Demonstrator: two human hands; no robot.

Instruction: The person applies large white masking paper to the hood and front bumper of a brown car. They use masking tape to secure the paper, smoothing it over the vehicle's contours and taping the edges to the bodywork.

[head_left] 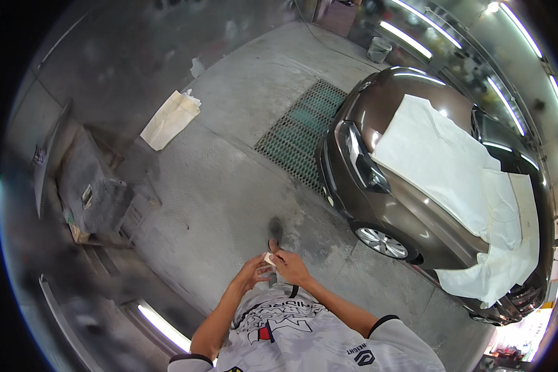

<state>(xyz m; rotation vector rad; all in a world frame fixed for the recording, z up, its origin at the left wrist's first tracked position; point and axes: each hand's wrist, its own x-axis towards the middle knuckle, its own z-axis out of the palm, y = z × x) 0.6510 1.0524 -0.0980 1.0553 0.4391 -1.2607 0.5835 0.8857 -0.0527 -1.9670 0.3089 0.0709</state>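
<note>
A person seen from above stands on a smooth, dust-streaked grey floor (186, 167), 2 bare hands meeting in front of a white shirt (291, 335) with dark printed patterns. Between the hands, at waist height, is a small, flat, pale piece (268, 258), too small to identify. The right hand (291, 268) appears to pinch it in narrowed fingers; the left hand (251, 274) curves loosely beside it, fingers slightly apart, and whether it also grips cannot be told. To the right stands a glossy brown car (440, 217), rounded and reflective, with a spoked metal wheel (382, 242) and creased white sheeting (434, 167) draped over its side. Near its front, a green-grey metal grating (301, 133) with a mesh texture is set in the floor. Farther left lie a cream, wrinkled paper sheet (171, 120) and a boxy, dust-coated grey stand (96, 186).
</note>
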